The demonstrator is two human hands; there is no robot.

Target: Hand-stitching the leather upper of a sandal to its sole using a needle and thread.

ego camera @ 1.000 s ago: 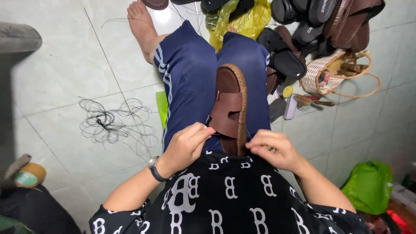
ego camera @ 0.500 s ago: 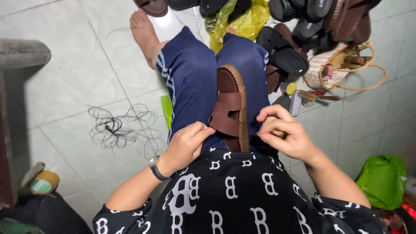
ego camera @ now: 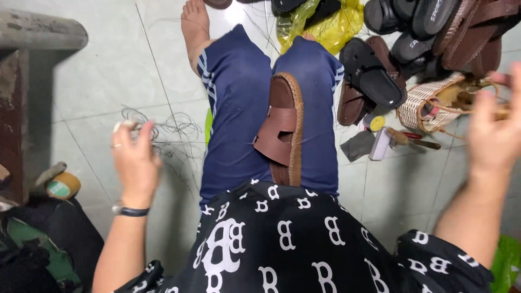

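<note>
One brown leather sandal [ego camera: 285, 130] lies wedged between my two thighs in navy trousers [ego camera: 239, 108], on its edge, its long axis running straight away from me, one end toward my knees and the other at my shirt hem. My left hand [ego camera: 133, 160] is flung out wide over the floor tiles [ego camera: 97, 70], fingertips pinched on thin thread [ego camera: 163, 130]. My right hand [ego camera: 496, 127] is raised far to the other side, fingers spread and blurred; whether it grips thread I cannot tell. One woven basket [ego camera: 429, 103] and a heap of dark sandals [ego camera: 374, 76] sit beyond my right knee.
</note>
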